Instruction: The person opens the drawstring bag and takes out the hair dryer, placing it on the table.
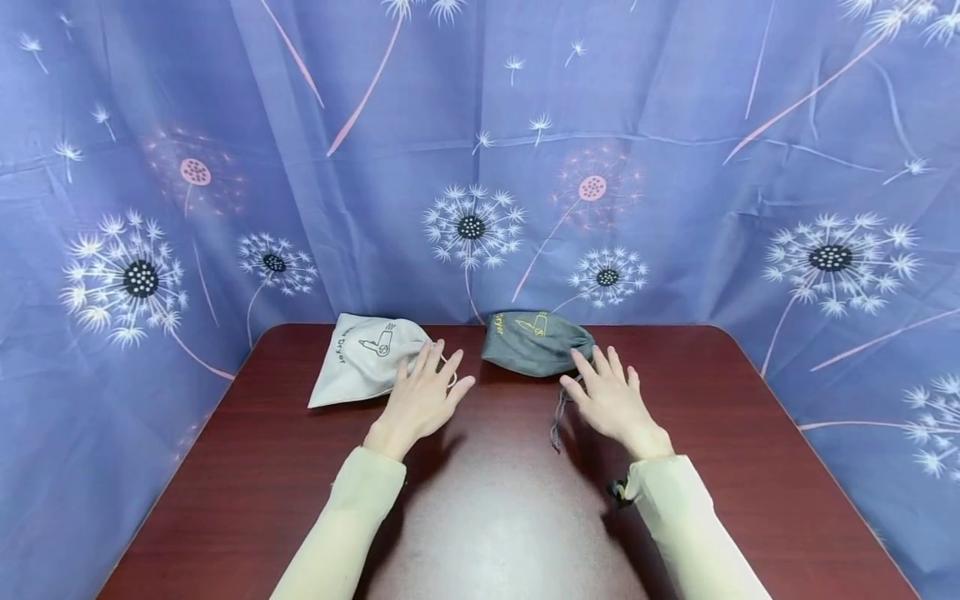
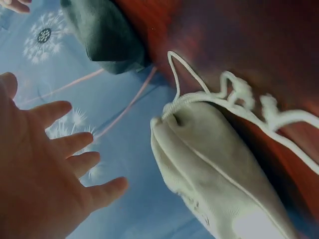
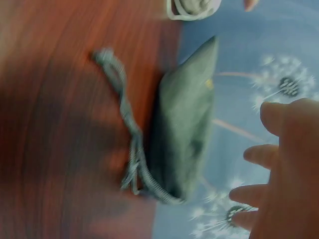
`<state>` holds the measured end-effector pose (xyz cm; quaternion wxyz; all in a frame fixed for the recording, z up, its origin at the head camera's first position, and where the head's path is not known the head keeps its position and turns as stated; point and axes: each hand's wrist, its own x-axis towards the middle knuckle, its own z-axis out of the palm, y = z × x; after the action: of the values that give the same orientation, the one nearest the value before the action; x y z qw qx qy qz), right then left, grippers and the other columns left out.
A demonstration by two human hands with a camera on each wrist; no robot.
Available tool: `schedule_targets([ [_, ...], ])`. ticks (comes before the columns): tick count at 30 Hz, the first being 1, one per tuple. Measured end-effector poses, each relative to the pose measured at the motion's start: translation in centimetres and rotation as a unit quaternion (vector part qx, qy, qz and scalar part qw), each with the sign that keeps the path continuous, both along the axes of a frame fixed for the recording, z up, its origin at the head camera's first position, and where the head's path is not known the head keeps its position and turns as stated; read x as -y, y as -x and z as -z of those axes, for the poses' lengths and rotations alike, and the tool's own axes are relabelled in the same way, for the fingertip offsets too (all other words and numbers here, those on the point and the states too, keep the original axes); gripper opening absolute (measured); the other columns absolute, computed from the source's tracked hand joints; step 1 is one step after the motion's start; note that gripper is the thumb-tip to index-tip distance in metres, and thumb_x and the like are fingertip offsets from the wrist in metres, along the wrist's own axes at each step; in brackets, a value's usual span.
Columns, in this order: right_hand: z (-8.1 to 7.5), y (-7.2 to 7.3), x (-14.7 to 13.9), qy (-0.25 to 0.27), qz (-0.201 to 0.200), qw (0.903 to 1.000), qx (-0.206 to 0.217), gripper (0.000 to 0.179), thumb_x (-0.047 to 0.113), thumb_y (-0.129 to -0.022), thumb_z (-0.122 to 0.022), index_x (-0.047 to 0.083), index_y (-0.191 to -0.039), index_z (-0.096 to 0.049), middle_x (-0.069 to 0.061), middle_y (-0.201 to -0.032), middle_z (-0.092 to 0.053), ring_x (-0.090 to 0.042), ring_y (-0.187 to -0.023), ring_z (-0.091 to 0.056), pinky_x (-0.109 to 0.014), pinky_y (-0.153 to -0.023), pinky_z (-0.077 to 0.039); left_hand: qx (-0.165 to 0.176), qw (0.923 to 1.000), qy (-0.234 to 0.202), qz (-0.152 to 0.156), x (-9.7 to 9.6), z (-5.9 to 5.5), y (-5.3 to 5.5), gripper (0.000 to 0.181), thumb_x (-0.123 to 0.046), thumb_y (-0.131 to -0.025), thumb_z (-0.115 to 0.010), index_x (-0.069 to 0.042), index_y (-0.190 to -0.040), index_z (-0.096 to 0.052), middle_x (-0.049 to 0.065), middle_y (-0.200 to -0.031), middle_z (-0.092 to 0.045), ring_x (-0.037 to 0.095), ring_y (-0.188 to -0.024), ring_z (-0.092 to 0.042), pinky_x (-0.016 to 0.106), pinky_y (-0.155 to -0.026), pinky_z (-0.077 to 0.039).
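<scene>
A white drawstring pouch with a hair dryer drawing and lettering lies at the back left of the table. My left hand is over its gathered end, fingers spread and holding nothing. The left wrist view shows the pouch's white cord pulled tight round the neck. To the right lies a dark grey drawstring pouch with a yellow hair dryer drawing. Its grey cord trails toward the front. Near this pouch's gathered end hovers my right hand, fingers apart and nothing held.
The dark red wooden table has rounded back corners. A blue curtain printed with dandelions hangs behind it and along both sides. Something small and dark shows at the right sleeve's cuff.
</scene>
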<state>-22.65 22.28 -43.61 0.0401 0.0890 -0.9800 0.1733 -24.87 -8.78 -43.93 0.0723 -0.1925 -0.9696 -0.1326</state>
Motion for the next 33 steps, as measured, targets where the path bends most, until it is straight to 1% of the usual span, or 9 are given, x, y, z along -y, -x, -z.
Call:
schedule_targets([
  [4, 0.6, 2.5, -0.8, -0.012, -0.012, 0.9998, 0.006, 0.06, 0.04, -0.102, -0.044, 0.006, -0.151, -0.035, -0.03, -0.152, -0.026, -0.049, -0.142, -0.012, -0.07, -0.103, -0.016, 0.02, 0.9997, -0.007, 0.006, -1.1, 0.1, 2.1, 0.062, -0.055, -0.102, -0.031, -0.017, -0.149, -0.042, 0.016, -0.156, -0.028, 0.031, -0.148, -0.009, 0.062, -0.11, -0.015],
  [9, 1.0, 5.6, -1.8, -0.014, -0.015, 0.9998, -0.001, 0.057, 0.036, -0.102, -0.046, 0.005, -0.149, -0.037, -0.029, -0.15, -0.03, -0.05, -0.137, -0.024, -0.07, -0.098, -0.026, 0.061, 0.9971, -0.045, 0.011, -2.7, 1.3, 5.2, 0.06, -0.049, -0.103, -0.035, -0.012, -0.15, -0.039, 0.018, -0.154, -0.032, 0.032, -0.146, -0.015, 0.058, -0.111, -0.018],
  [12, 0.7, 7.1, -2.1, 0.059, 0.004, 0.9981, 0.015, 0.057, 0.032, -0.102, -0.045, 0.001, -0.149, -0.033, -0.029, -0.149, -0.032, -0.048, -0.136, -0.029, -0.066, -0.101, -0.029, 0.07, 0.9946, -0.077, 0.006, -3.6, 2.0, 6.7, 0.058, -0.045, -0.104, -0.038, -0.009, -0.149, -0.039, 0.018, -0.15, -0.038, 0.032, -0.142, -0.029, 0.051, -0.112, -0.024],
  [16, 0.3, 8.5, -1.9, 0.176, 0.05, 0.9819, 0.05, 0.061, 0.03, -0.102, -0.043, -0.004, -0.15, -0.027, -0.031, -0.147, -0.034, -0.045, -0.134, -0.033, -0.056, -0.107, -0.029, 0.08, 0.9867, -0.141, -0.013, -4.7, 2.0, 8.2, 0.057, -0.041, -0.102, -0.045, -0.007, -0.148, -0.041, 0.017, -0.144, -0.045, 0.033, -0.133, -0.042, 0.048, -0.108, -0.031],
  [19, 0.0, 9.1, -1.6, 0.214, 0.082, 0.9711, 0.068, 0.062, 0.032, -0.103, -0.042, -0.005, -0.15, -0.024, -0.032, -0.147, -0.033, -0.045, -0.135, -0.033, -0.053, -0.107, -0.029, 0.099, 0.9802, -0.17, -0.024, -5.5, 1.9, 9.1, 0.058, -0.041, -0.101, -0.047, -0.006, -0.147, -0.041, 0.018, -0.143, -0.046, 0.035, -0.132, -0.043, 0.047, -0.108, -0.032],
  [24, -0.6, 9.5, -1.3, 0.241, 0.11, 0.9589, 0.101, 0.063, 0.032, -0.103, -0.043, -0.004, -0.151, -0.022, -0.028, -0.151, -0.03, -0.043, -0.138, -0.029, -0.052, -0.109, -0.028, 0.126, 0.9766, -0.171, -0.03, -6.6, 1.9, 10.4, 0.06, -0.039, -0.102, -0.047, -0.002, -0.148, -0.037, 0.019, -0.146, -0.043, 0.035, -0.134, -0.04, 0.044, -0.109, -0.031],
  [29, -0.3, 10.0, -1.3, 0.271, 0.138, 0.9466, 0.107, 0.057, 0.03, -0.102, -0.046, -0.001, -0.147, -0.032, -0.026, -0.144, -0.039, -0.042, -0.129, -0.04, -0.051, -0.101, -0.037, 0.13, 0.9729, -0.186, -0.048, -7.7, 1.9, 11.3, 0.062, -0.039, -0.101, -0.048, 0.0, -0.148, -0.037, 0.019, -0.145, -0.045, 0.035, -0.132, -0.043, 0.041, -0.108, -0.032],
  [31, 0.1, 10.2, -1.5, 0.28, 0.148, 0.9417, 0.114, 0.052, 0.027, -0.101, -0.048, -0.001, -0.144, -0.038, -0.026, -0.14, -0.044, -0.041, -0.121, -0.047, -0.05, -0.092, -0.045, 0.142, 0.9685, -0.198, -0.051, -8.1, 2.0, 11.3, 0.06, -0.035, -0.101, -0.05, 0.002, -0.147, -0.038, 0.022, -0.143, -0.047, 0.032, -0.119, -0.057, 0.037, -0.104, -0.038],
  [33, 0.6, 10.5, -1.6, 0.285, 0.159, 0.9383, 0.115, 0.047, 0.023, -0.099, -0.05, 0.0, -0.14, -0.044, -0.027, -0.135, -0.047, -0.039, -0.113, -0.052, -0.048, -0.082, -0.051, 0.153, 0.9634, -0.215, -0.048, -8.4, 1.9, 11.2, 0.053, -0.028, -0.101, -0.052, 0.005, -0.142, -0.043, 0.027, -0.136, -0.051, 0.029, -0.093, -0.07, 0.035, -0.093, -0.048],
])
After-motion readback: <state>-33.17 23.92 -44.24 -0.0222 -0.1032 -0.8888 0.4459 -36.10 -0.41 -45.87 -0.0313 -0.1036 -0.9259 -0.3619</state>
